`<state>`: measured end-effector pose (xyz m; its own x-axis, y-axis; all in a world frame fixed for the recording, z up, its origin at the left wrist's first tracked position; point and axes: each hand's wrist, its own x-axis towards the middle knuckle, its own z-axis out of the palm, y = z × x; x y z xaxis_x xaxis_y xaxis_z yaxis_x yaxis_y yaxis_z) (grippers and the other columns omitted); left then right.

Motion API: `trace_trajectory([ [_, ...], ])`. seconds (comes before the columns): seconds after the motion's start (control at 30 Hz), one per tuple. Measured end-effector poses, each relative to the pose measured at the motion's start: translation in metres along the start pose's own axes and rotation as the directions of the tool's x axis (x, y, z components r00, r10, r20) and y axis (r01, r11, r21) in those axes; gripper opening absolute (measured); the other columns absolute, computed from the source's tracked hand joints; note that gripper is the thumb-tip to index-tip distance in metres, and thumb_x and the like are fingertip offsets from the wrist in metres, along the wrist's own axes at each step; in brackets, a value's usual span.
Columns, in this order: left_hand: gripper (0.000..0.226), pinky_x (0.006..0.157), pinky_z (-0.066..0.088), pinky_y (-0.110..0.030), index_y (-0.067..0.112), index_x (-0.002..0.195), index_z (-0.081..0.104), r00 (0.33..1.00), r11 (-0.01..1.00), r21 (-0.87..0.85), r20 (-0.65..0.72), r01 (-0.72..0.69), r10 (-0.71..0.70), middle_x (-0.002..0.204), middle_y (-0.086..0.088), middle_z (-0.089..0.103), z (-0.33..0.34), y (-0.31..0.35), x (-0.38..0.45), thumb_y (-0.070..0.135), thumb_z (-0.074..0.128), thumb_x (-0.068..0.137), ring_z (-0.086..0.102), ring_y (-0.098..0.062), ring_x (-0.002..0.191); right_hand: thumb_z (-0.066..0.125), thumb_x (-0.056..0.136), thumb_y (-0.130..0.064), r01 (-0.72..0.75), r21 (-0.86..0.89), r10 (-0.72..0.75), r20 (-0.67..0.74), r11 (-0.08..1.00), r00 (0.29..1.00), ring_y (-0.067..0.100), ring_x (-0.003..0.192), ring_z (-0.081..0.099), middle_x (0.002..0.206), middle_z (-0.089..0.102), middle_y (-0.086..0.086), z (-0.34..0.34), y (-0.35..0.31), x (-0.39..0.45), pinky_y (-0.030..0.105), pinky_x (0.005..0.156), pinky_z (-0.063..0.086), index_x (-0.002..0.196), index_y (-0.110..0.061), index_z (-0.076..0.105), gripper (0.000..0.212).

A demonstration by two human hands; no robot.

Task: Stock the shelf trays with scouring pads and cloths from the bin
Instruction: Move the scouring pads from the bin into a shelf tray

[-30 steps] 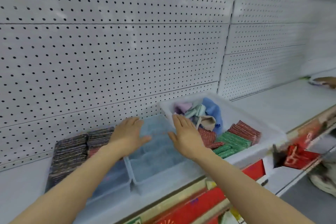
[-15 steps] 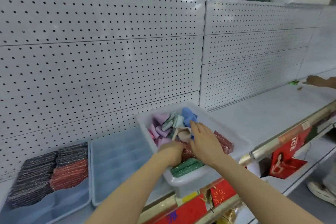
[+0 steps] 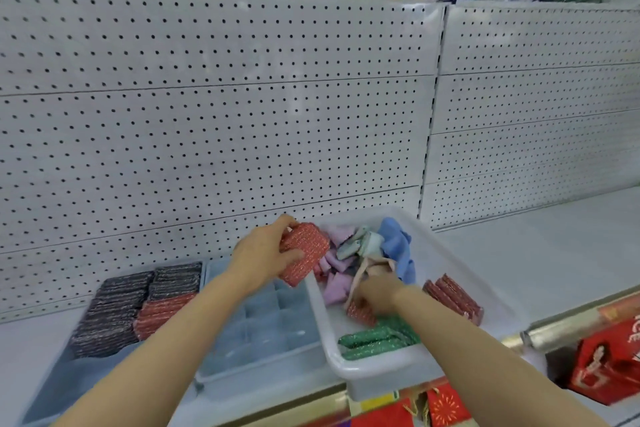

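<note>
My left grip (image 3: pixel 263 255) clasps red pads (image 3: pixel 303 253) above the bin (image 3: pixel 408 366); right grip (image 3: pixel 375 293) pinches more inside; next, tray (image 3: pixel 263 333) beside it

On the shelf (image 3: pixel 554 253), before the pegboard (image 3: pixel 242 132), two trays sit side by side: the left tray (image 3: pixel 62 388) holds pads (image 3: pixel 114 312), the middle tray (image 3: pixel 263 333) lies just left of the bin (image 3: pixel 446 270). In the bin, cloths (image 3: pixel 349 253) lie behind, more pads (image 3: pixel 377 340) in front.
</note>
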<state>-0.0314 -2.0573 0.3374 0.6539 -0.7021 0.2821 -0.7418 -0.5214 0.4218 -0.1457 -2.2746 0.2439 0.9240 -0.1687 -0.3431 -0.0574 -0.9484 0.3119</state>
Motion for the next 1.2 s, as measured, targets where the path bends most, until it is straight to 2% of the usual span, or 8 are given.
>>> trace_trajectory([
  [0.2, 0.045, 0.082, 0.052, -0.034, 0.032, 0.119, 0.051, 0.993, 0.993, -0.039, -0.035, 0.109, -0.111, 0.099, 0.014, 0.062, -0.029, -0.052, -0.052, 0.038, 0.074, 0.081, 0.063, -0.011, 0.087, 0.051, 0.091, -0.011, 0.041, -0.032, -0.041, 0.0, 0.999, 0.999, 0.031, 0.13, 0.042, 0.146, 0.041, 0.006, 0.011, 0.013, 0.019, 0.043, 0.106, 0.036, 0.144, -0.03, 0.034, 0.059],
  [0.37, 0.044, 0.085, 0.051, -0.037, 0.037, 0.124, 0.052, 0.984, 0.981, 0.086, -0.05, 0.172, -0.168, 0.103, 0.012, 0.059, -0.065, -0.078, -0.079, 0.039, 0.071, 0.084, 0.061, -0.018, 0.095, 0.039, 0.096, -0.016, 0.014, -0.127, -0.022, -0.067, 0.992, 0.997, 0.033, 0.13, 0.041, 0.149, 0.037, 0.001, 0.02, 0.012, 0.024, 0.044, 0.106, 0.035, 0.144, -0.034, 0.029, 0.052],
  [0.57, 0.038, 0.074, 0.057, -0.036, 0.04, 0.122, 0.053, 0.971, 0.963, 0.136, -0.086, 0.232, -0.222, 0.102, 0.01, 0.063, -0.128, -0.11, -0.093, 0.038, 0.068, 0.088, 0.063, -0.017, 0.087, 0.053, 0.079, -0.046, -0.013, 0.107, 0.029, -0.154, 0.994, 0.988, 0.021, 0.086, 0.054, 0.101, 0.06, 0.0, 0.012, 0.011, 0.015, 0.032, 0.078, 0.045, 0.094, -0.029, 0.035, 0.029],
  [0.7, 0.035, 0.075, 0.054, -0.031, 0.035, 0.121, 0.057, 0.958, 0.945, 0.164, -0.019, 0.284, -0.285, 0.107, 0.004, 0.063, -0.142, -0.148, -0.11, 0.029, 0.07, 0.088, 0.061, -0.018, 0.09, 0.053, 0.088, -0.026, -0.025, 0.355, 0.115, -0.236, 0.935, 0.965, 0.019, 0.082, 0.054, 0.107, 0.067, 0.002, -0.005, 0.011, 0.006, 0.026, 0.068, 0.036, 0.106, -0.026, 0.053, 0.019],
  [0.83, 0.037, 0.089, 0.051, -0.034, 0.034, 0.123, 0.06, 0.933, 0.917, 0.206, 0.042, 0.342, -0.358, 0.119, 0.002, 0.063, -0.142, -0.192, -0.131, 0.025, 0.069, 0.089, 0.057, -0.019, 0.1, 0.059, 0.089, -0.018, -0.055, 0.61, 0.32, -0.333, 0.79, 0.887, 0.028, 0.088, 0.063, 0.105, 0.069, 0.01, -0.031, 0.01, -0.009, 0.035, 0.072, 0.049, 0.125, -0.022, 0.051, 0.037],
  [1.0, 0.042, 0.103, 0.044, -0.034, 0.036, 0.127, 0.061, 0.929, 0.927, 0.152, 0.093, 0.342, -0.358, 0.135, 0.007, 0.058, -0.127, -0.233, -0.144, 0.023, 0.07, 0.088, 0.054, -0.018, 0.12, 0.066, 0.086, -0.012, 0.163, 0.717, 0.455, -0.582, 0.677, 0.674, 0.034, 0.084, 0.064, 0.101, 0.067, 0.01, -0.094, -0.049, -0.031, 0.04, 0.071, 0.049, 0.126, -0.023, 0.046, 0.046],
  [1.07, 0.043, 0.106, 0.041, -0.035, 0.037, 0.128, 0.06, 0.931, 0.937, 0.134, 0.132, 0.324, -0.341, 0.137, 0.008, 0.056, -0.116, -0.245, -0.143, 0.022, 0.07, 0.089, 0.052, -0.017, 0.123, 0.067, 0.085, -0.011, 0.253, 0.648, 0.406, -0.685, 0.718, 0.605, 0.029, 0.089, 0.064, 0.104, 0.068, 0.006, -0.119, -0.093, -0.034, 0.033, 0.075, 0.045, 0.123, -0.023, 0.055, 0.042],
  [1.2, 0.042, 0.105, 0.041, -0.035, 0.034, 0.127, 0.063, 0.952, 0.966, 0.16, 0.201, 0.202, -0.233, 0.132, 0.007, 0.06, -0.097, -0.267, -0.138, 0.017, 0.068, 0.089, 0.054, -0.017, 0.121, 0.068, 0.085, -0.016, 0.458, 0.522, 0.159, -0.766, 0.72, 0.623, 0.013, 0.099, 0.061, 0.113, 0.067, -0.01, -0.14, -0.184, -0.015, 0.025, 0.085, 0.045, 0.125, -0.032, 0.059, 0.044],
])
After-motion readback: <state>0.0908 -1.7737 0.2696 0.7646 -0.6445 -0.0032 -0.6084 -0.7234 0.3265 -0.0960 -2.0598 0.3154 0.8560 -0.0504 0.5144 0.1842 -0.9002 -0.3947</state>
